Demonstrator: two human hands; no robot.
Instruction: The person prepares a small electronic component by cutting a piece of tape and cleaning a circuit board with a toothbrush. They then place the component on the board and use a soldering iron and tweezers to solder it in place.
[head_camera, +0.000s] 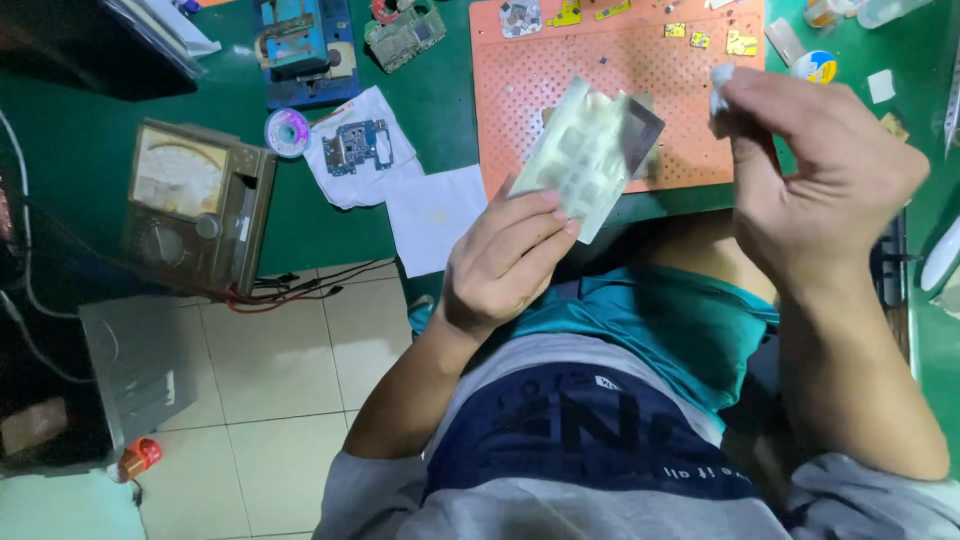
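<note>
Two bare hands are working above the near edge of the green bench. The left hand (500, 265) is pinching a pale, translucent blister tray (585, 150) by its lower corner, thumb and fingers clamped together on it; a dark square panel is showing behind the tray, partly hidden. The right hand (825, 175) is closing its fingertips on a small white wad (720, 85), mostly covered by the fingers. Beyond them, an orange perforated mat (520, 100) is lying on the bench, its small parts too tiny to identify. Farther left, a blue circuit board (355, 145) is resting on white paper near an analog multimeter (195, 205) at the bench's left corner.
</note>
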